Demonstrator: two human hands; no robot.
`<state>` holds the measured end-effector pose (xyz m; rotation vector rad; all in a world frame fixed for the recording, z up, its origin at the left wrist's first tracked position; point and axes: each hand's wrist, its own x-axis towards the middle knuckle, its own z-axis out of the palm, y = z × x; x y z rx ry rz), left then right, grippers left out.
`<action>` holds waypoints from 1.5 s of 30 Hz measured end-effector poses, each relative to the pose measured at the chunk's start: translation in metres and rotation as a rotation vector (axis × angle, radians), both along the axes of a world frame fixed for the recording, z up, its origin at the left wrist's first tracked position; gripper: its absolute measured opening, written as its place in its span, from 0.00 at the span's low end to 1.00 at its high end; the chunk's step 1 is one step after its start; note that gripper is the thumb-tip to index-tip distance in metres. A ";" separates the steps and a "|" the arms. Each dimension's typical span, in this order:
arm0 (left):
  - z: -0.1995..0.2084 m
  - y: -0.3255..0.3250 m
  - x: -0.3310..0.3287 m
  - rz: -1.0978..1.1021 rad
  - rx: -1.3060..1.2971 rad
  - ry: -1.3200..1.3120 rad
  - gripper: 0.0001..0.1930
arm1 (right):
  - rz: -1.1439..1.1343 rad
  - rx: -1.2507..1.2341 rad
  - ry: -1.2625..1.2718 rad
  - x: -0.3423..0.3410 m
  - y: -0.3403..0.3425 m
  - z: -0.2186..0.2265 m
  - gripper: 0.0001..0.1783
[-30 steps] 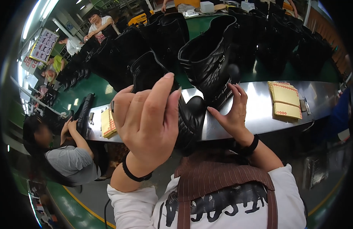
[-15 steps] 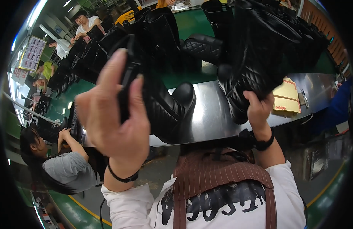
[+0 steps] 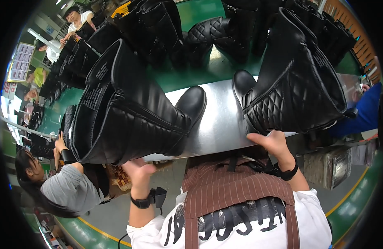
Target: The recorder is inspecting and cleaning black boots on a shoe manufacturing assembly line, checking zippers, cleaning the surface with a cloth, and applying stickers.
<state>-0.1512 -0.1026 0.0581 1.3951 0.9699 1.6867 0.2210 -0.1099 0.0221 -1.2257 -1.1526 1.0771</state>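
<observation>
A tall black boot stands at the left of the metal worktop, its shaft leaning left and its opening showing a printed lining. Its partner, another tall black boot with a quilted panel and side zip, is on the right, shaft leaning right. Their rounded toes point toward each other across a gap. My left hand is open at the near side of the left boot, thumb stretched out, fingertips hidden by the shaft. Below the right boot's quilted part, my right hand is open with its thumb spread; the boot partly covers its fingers.
The shiny metal worktop runs along my front. Beyond it, more black boots line a green surface. A person in grey works at my left. Someone's blue sleeve is at far right, above wrapped stacks.
My left hand has dropped from up front to beside the left boot. My right hand has let go of the right boot's quilted part and moved lower. Both boot shafts now lean outward.
</observation>
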 end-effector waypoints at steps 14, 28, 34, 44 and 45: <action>-0.035 0.004 0.040 -0.326 -0.449 0.117 0.27 | 0.123 -0.051 0.103 -0.016 -0.020 0.019 0.34; -0.003 0.016 0.113 -0.587 -0.374 -0.531 0.37 | 0.334 0.059 0.813 -0.044 0.017 0.022 0.29; -0.004 0.019 0.115 -0.582 -0.384 -0.544 0.36 | 0.436 0.012 0.770 -0.045 0.019 0.026 0.29; -0.013 0.017 0.110 -0.594 -0.454 -0.586 0.33 | 0.409 -0.022 0.706 -0.040 0.018 0.015 0.34; -0.015 0.018 0.109 -0.576 -0.455 -0.575 0.33 | 0.397 -0.014 0.665 -0.039 0.019 0.014 0.35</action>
